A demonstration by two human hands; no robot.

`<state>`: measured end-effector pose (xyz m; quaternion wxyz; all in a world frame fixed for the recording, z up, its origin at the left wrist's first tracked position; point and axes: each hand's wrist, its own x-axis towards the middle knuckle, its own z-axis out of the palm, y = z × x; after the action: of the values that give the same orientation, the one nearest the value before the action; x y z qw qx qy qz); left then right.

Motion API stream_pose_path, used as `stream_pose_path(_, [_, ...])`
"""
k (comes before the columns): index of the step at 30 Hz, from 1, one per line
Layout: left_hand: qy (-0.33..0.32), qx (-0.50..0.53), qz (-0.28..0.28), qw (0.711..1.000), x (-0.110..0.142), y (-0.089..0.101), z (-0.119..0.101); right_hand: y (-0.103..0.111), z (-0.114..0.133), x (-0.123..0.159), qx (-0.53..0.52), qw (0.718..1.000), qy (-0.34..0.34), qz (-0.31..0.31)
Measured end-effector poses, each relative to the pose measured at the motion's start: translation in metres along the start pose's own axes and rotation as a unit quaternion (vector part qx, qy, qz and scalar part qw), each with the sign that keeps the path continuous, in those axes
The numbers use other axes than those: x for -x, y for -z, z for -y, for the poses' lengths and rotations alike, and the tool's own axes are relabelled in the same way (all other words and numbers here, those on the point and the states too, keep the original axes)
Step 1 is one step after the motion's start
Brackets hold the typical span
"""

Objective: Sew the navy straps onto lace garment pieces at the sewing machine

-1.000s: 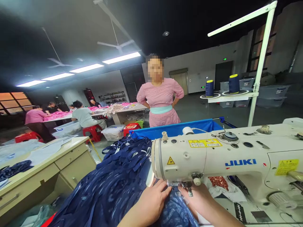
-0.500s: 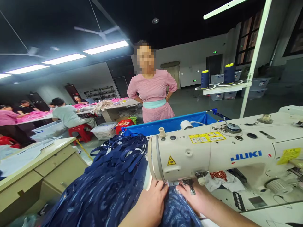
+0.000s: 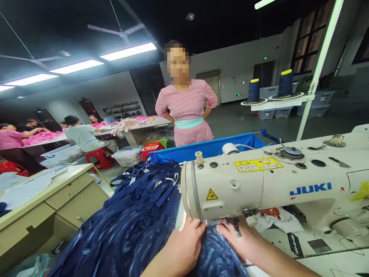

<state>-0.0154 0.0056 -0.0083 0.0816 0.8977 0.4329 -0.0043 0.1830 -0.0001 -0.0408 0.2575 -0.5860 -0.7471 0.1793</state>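
From the head view I have the left hand (image 3: 187, 238) laid over the blue patterned cloth (image 3: 220, 256), its fingertips up against the needle end of the sewing machine (image 3: 230, 188); my right hand (image 3: 240, 236) lies across from it, partly behind the dark metal fitting (image 3: 235, 226) that hangs under the machine's head; the two hands are apart, with the cloth running between them, and I cannot tell whether either one pinches it or only presses it down, since the fingertips are partly hidden.

The cloth lies below the needle end and spreads toward me; just left of it I see a big heap of navy garments (image 3: 123, 227), with loose straps looped over its far end; the machine sits on a pale worktop (image 3: 343, 266), where a white cloth (image 3: 284, 223) lies crumpled under the arm with something coppery red (image 3: 270, 212) on it.

Beyond the machine I have a blue fabric bin (image 3: 187, 153), and behind that a person in pink (image 3: 187, 102) stands facing me, arms bent back at the sides; to the right, two cones of navy thread (image 3: 285, 83) stand on a white rack; farther off to the left, other people sit and stand around a long table (image 3: 135, 132) covered with pink fabric.
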Motion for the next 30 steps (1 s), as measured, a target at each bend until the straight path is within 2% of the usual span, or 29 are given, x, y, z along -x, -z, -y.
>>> stream_pose_path(9, [-0.003, -0.012, -0.012, 1.0, 0.0, 0.001, -0.001, 0.003, 0.004, 0.0, 0.031, 1.0, 0.0, -0.001])
stream_pose_path(18, [-0.017, -0.006, -0.01, 1.0, 0.002, 0.003, -0.001, -0.001, 0.0, 0.0, 0.004, 1.0, 0.014, -0.023])
stream_pose_path(25, [-0.026, -0.008, 0.003, 1.0, 0.002, 0.004, 0.001, -0.012, -0.012, -0.003, 0.024, 0.999, 0.043, -0.013])
stream_pose_path(30, [-0.026, 0.01, -0.004, 1.0, 0.003, 0.004, 0.003, -0.006, -0.005, -0.002, 0.045, 0.998, 0.033, 0.005])
